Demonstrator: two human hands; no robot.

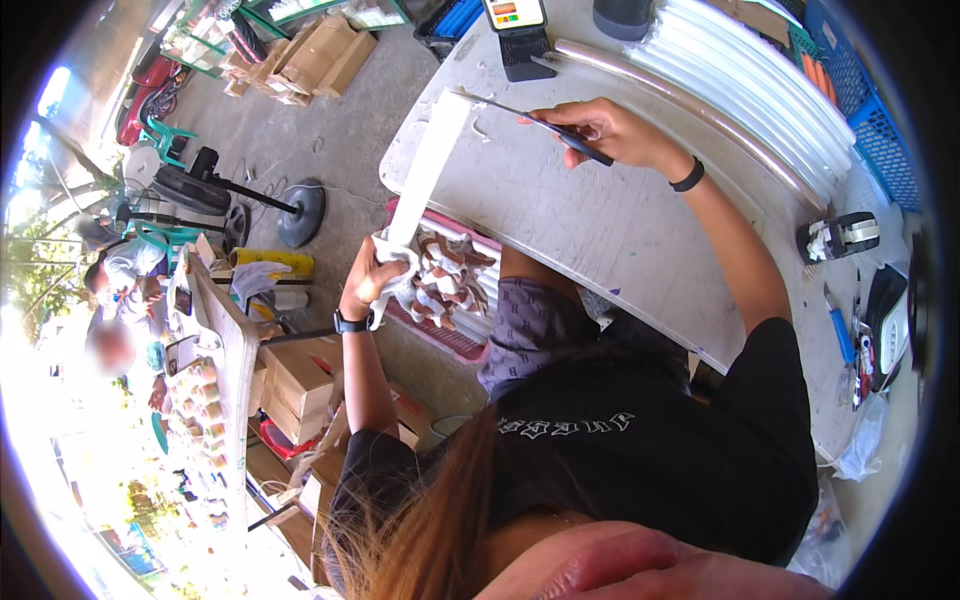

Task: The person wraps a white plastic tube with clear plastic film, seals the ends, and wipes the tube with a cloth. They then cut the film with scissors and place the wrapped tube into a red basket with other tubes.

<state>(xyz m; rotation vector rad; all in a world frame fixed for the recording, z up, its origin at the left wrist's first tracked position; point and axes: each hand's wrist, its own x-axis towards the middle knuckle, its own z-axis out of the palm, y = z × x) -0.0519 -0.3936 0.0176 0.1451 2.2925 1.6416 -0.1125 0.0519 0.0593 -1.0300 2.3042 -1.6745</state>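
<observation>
My left hand (373, 276) grips the lower end of a white plastic tube (427, 169) through a white cloth (397, 253). The tube slants up and away, its far end over the table's left edge. In my right hand (600, 131) is a knife (559, 133) with a dark handle. Its thin blade reaches left to the tube's far end; contact there is too fine to make out. Small white shavings (480, 129) lie by that end. Below my left hand, a brown-and-white patterned cloth (450, 277) lies over white tubes in a red crate (457, 341).
On the worktable (600, 217) are a bundle of white tubes (757, 90), a phone (516, 13) on a stand, a tape dispenser (838, 237) and a blue cutter (838, 322). A pedestal fan (300, 212), cardboard boxes (296, 390) and people at another table (236, 330) are left.
</observation>
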